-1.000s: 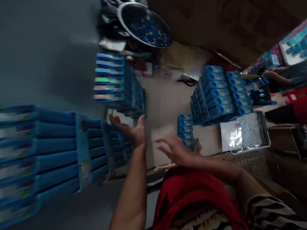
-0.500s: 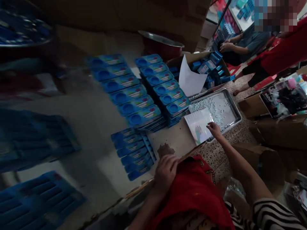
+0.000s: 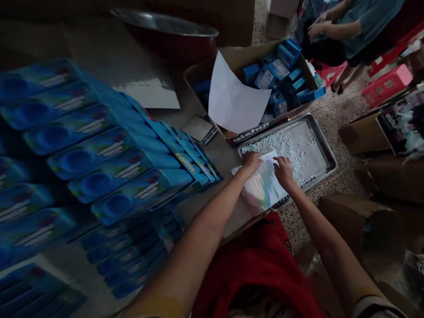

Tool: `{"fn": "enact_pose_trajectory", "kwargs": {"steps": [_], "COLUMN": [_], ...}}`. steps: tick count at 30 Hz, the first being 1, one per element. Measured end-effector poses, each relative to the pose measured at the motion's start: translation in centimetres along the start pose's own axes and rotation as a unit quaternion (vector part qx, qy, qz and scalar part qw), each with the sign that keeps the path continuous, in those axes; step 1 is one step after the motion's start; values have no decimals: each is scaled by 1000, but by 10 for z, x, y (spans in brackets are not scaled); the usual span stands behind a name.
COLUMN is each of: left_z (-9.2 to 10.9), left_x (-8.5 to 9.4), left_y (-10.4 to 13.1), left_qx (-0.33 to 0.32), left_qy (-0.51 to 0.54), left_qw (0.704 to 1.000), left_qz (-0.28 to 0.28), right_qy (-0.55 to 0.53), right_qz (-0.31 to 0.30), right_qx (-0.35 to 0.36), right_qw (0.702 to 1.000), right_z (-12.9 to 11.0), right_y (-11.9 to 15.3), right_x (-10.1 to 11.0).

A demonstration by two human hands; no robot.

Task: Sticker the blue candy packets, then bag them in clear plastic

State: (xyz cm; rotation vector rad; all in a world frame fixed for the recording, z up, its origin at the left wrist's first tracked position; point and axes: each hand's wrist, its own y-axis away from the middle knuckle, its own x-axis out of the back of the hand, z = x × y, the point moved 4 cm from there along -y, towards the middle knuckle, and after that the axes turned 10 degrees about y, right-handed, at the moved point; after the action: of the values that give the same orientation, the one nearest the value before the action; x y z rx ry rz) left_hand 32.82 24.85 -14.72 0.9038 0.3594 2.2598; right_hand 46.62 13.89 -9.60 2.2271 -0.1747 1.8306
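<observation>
A shiny, iridescent sheet (image 3: 261, 190) lies tilted over the near left corner of a metal tray (image 3: 326, 165). My left hand (image 3: 251, 162) is at the sheet's far left edge, fingers bent and closed on it. My right hand (image 3: 284, 170) pinches the sheet's far right corner between thumb and fingertips. Small pale beads (image 3: 281, 145) are scattered in the tray, thickest just beyond my hands. The sheet covers part of the tray and of the table edge.
Stacks of blue packages (image 3: 109, 181) fill the left. Behind the tray, a carton (image 3: 251, 128) holds small blue boxes (image 3: 278, 68) and a white paper (image 3: 235, 97). A small scale (image 3: 200, 129) and a red basin (image 3: 172, 42) stand farther back. A person (image 3: 351, 31) sits beyond.
My left hand has moved from the near table edge to the sheet. My right hand has shifted to its far corner. The view has swung, bringing the stacks closer.
</observation>
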Motion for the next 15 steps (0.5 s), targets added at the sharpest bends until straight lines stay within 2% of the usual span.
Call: {"fn": "enact_pose_trajectory", "kwargs": {"steps": [5,9,11,15], "left_z": [-10,-7,-8,-15], "left_x": [-7,-7,-6,-4], "left_y": [4,7,6,7], "left_qx": [-17,-27,-15,21], "left_qy": [35,76,106,121], "left_qw": [999,997,994,992], "left_qz": [8,17,11,4], "right_qy": [33,86,99,97], "right_qz": [11,-27,-39,-23], "right_qx": [75,128,149,178], "right_qw": [997,988,983,979], "right_z": [-9,-18,-20,-17], "right_y": [-16,-27,-23,0], "right_x": [-3,-11,-18,-27]}}
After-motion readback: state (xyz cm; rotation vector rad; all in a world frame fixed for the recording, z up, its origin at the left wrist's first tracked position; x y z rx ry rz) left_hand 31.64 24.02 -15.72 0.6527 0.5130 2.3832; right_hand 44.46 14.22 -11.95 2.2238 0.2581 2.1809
